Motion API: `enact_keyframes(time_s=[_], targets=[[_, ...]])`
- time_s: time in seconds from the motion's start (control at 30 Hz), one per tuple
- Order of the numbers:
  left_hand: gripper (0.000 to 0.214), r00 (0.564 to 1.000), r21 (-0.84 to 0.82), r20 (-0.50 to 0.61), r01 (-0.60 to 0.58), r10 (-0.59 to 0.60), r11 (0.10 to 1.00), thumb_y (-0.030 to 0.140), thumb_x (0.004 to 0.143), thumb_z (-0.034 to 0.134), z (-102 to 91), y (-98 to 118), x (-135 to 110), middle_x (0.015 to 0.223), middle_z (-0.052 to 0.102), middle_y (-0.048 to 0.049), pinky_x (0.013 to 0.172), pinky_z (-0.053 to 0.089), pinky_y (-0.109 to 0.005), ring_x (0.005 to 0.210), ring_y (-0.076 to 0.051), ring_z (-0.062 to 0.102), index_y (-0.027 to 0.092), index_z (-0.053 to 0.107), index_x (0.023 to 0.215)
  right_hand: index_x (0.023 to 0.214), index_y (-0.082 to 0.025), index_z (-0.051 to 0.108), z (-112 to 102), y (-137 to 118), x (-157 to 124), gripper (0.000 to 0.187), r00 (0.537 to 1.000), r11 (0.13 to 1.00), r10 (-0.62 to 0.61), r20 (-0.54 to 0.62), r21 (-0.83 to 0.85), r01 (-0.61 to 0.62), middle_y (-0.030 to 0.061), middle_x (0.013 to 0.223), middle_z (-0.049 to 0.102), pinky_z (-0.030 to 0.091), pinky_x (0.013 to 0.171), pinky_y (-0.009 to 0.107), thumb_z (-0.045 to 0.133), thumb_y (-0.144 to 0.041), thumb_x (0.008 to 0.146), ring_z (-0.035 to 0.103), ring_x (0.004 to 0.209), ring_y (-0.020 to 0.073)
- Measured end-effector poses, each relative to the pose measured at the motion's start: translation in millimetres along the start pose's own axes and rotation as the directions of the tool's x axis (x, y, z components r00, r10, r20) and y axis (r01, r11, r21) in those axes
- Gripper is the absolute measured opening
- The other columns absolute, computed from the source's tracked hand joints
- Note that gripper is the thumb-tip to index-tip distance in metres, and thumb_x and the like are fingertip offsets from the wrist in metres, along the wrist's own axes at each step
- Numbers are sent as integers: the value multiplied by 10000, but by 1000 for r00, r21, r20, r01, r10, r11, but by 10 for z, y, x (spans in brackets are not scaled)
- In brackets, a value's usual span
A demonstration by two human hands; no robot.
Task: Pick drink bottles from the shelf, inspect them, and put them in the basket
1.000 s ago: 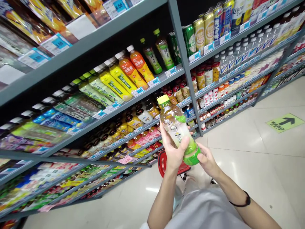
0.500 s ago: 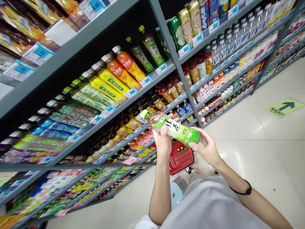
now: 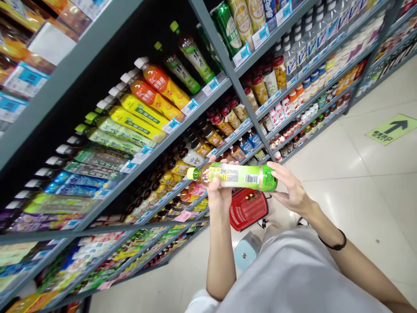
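Note:
A green tea bottle (image 3: 239,176) with a yellow-green cap lies almost level in front of me, its barcode and printed back label facing up. My left hand (image 3: 219,184) is wrapped round its upper part below the neck, thumb on the near side of the label. At the green base, my right hand (image 3: 291,187) cups the end loosely, fingertips on the far edge and thumb by the near edge. Two similar green tea bottles (image 3: 196,56) stand on the shelf ahead, beside orange-labelled drink bottles (image 3: 166,84).
Grey shelving (image 3: 156,150) with rows of drinks and price tags runs along the left and ahead. A red shopping basket (image 3: 248,211) sits on the floor below my hands, near a light blue object (image 3: 246,252). A green arrow sign (image 3: 392,129) marks the floor at right.
The bottle has been rolled from its front label to the barcode side and swung nearer to level. My right hand has loosened at the base, its fingers spreading.

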State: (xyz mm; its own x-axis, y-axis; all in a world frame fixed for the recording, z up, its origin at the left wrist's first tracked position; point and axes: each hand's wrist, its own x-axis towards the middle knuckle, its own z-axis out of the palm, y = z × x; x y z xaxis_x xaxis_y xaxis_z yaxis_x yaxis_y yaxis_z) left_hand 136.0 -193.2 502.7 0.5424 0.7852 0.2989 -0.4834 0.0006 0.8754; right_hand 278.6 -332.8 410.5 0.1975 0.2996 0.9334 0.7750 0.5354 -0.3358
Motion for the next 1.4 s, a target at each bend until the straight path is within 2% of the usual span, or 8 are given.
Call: enact_keyframes(time_s=[0.27,0.53,0.67,0.8,0.97,1.03,1.23,1.4], targets=[[681,996,25,54,-79,77,997,565,702,833,11,-24,-29,1181,718,-50,1139,501,-469,1144,-279,696,314,642,1307,1582,-269,403,-30,-38,-1,781,990,989,141,-21,50,-140,158,1512,563,517,1142,575,754,-134,898,542,1419,328],[730,998,60,-56,16,-12,998,646,682,813,35,-60,-99,1194,725,-71,1074,541,-488,1155,-318,692,321,649,1315,1448,-220,579,8,-3,-66,718,885,843,461,64,281,-459,135,1413,633,492,1165,492,873,-260,794,618,1305,296],[593,997,-45,-45,-58,56,997,513,760,821,50,-63,-105,1207,721,-49,1100,530,-435,1071,-233,711,317,667,1298,1398,-207,614,91,-41,-98,735,746,668,591,307,332,-666,128,1332,671,548,1077,428,907,-367,744,654,1217,282],[561,996,-106,-49,-76,71,992,550,779,803,143,-52,-90,1180,732,-46,1064,555,-393,937,-178,718,296,683,1266,1277,-164,651,248,-139,-156,639,609,311,624,490,560,-768,119,1183,735,597,949,360,889,-443,753,724,1061,247],[594,995,-63,-94,28,-34,998,610,819,673,217,-50,-104,1184,737,-100,981,593,-416,1027,-261,729,225,673,1272,1171,-102,668,416,-280,-170,634,514,-237,425,745,640,-731,131,944,760,596,590,299,679,-665,879,716,647,191],[634,989,-41,-117,85,-90,996,626,810,624,207,-51,-114,1184,735,-129,953,603,-431,1075,-301,724,187,671,1265,1143,-80,668,446,-323,-157,699,493,-382,322,808,587,-714,147,875,756,569,523,294,585,-731,903,704,600,202],[565,988,-22,-108,106,-107,994,608,831,609,114,-62,-91,1111,741,-121,919,610,-408,1078,-289,722,191,681,1206,1096,-79,679,509,-386,-154,728,441,-515,231,867,494,-700,178,942,752,584,597,302,504,-761,910,717,673,209],[622,992,59,-123,36,-29,998,559,704,799,50,-55,-58,1078,738,-99,893,603,-403,1036,-281,725,217,665,1206,1277,-172,601,578,-388,-318,511,400,-489,440,804,588,-644,154,1168,710,600,621,319,620,-543,925,704,838,217]])
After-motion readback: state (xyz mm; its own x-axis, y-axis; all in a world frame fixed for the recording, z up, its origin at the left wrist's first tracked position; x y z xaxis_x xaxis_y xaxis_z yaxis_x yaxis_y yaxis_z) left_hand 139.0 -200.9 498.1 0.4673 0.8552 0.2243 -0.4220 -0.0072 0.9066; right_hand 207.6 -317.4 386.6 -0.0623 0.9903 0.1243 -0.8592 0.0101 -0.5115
